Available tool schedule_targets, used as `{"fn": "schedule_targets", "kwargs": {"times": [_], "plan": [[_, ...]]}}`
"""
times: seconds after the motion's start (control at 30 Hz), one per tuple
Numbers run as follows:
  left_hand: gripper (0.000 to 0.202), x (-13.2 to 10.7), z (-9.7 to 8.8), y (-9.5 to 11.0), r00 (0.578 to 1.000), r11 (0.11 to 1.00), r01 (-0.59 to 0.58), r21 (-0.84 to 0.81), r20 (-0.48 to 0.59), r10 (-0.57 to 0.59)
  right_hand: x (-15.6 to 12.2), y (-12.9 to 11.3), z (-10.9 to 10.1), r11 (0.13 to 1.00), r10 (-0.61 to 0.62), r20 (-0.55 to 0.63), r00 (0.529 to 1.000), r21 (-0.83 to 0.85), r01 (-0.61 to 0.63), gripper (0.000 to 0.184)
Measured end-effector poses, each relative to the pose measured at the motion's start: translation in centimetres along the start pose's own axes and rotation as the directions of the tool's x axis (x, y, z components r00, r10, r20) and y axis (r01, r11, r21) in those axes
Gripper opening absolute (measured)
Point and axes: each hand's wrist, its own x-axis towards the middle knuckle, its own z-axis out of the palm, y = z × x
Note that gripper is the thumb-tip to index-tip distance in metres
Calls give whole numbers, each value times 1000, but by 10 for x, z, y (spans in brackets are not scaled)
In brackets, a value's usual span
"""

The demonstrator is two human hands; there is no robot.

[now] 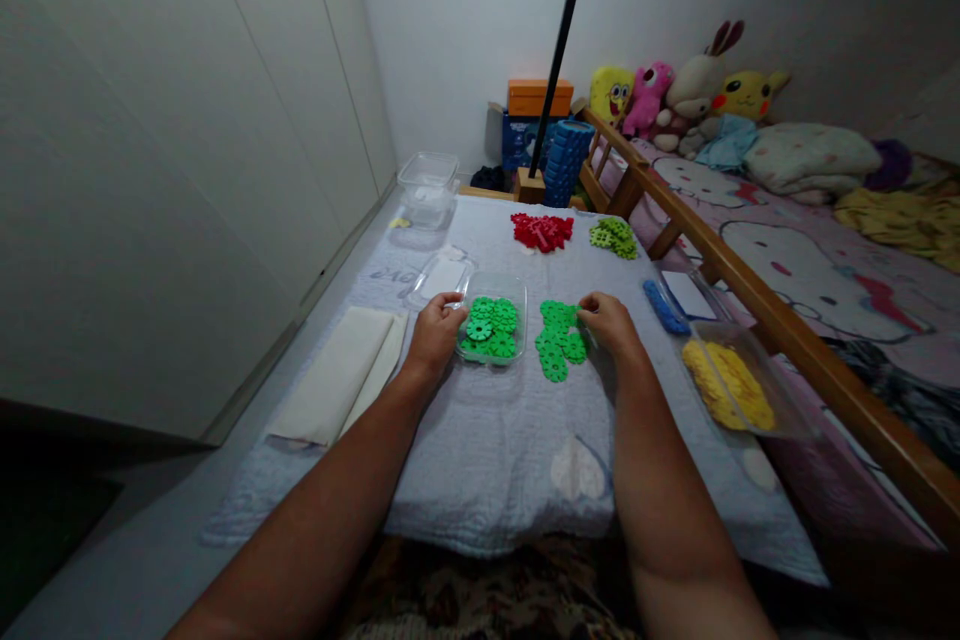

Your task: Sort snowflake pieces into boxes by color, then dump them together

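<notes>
A clear plastic tray (519, 292) holds several bright green toothed discs (491, 326). My left hand (435, 332) grips the tray's left edge, fingers curled round the rim. Just right of the tray lies a loose pile of green discs (559, 340) on the pale blue blanket (480, 450). My right hand (609, 322) rests on that pile's right side, fingers curled and pinching at the discs; what it grips is hidden.
A red pile (541, 231) and a lime pile (613, 237) lie farther back. A clear tub (428, 182) and a lid (442, 274) sit left. A tray of yellow discs (731, 385) and blue pieces (665, 307) are right, beside a wooden bed rail (757, 295). Folded cloth (341, 375) lies left.
</notes>
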Motion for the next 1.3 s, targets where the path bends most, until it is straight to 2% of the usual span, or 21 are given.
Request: {"fn": "schedule_targets", "kwargs": {"times": [0.13, 0.3, 0.37, 0.47, 0.6, 0.7, 0.9, 0.97, 1.03, 1.13, 1.2, 1.3], "plan": [[40, -1, 0, 1, 1000, 1000, -1, -8, -1, 1, -1, -11, -11, 976, -20, -11, 1000, 215, 21, 10], [42, -1, 0, 2, 1000, 1000, 7, -13, 4, -7, -17, -56, -5, 871, -201, -114, 973, 433, 231, 15], [43, -1, 0, 2, 1000, 1000, 12, -3, 11, -12, -28, -76, 4, 845, -311, -102, 945, 426, 324, 13], [44, -1, 0, 2, 1000, 1000, 21, -7, 18, -20, -42, -101, 15, 856, -430, 14, 903, 325, 402, 7], [44, 0, 0, 1, 1000, 1000, 17, -18, 20, -16, -51, -117, 23, 879, -464, 151, 873, 198, 433, 12], [44, 0, 0, 0, 1000, 1000, 12, -17, 19, -12, -52, -121, 26, 886, -462, 197, 865, 158, 437, 13], [43, 1, 0, -1, 1000, 999, 20, -28, 19, -20, -52, -122, 32, 874, -486, 225, 844, 134, 467, 15], [43, 1, 0, -2, 1000, 999, 24, -25, 11, -24, -50, -119, 30, 869, -494, 194, 848, 157, 470, 16], [43, 2, 0, -3, 1000, 1000, 21, -14, 10, -21, -44, -111, 25, 878, -469, 122, 875, 178, 445, 18], [43, 2, -1, -4, 1000, 1000, 12, 0, 6, -12, -30, -88, 11, 921, -352, -41, 935, 163, 354, 21], [43, 2, -1, -3, 1000, 1000, 10, 1, 5, -10, -18, -66, 2, 953, -258, -140, 956, 126, 276, 23], [42, 1, 0, -1, 1000, 1000, 10, -1, 5, -10, -4, -32, -5, 990, -124, -163, 979, 47, 133, 27]]}}
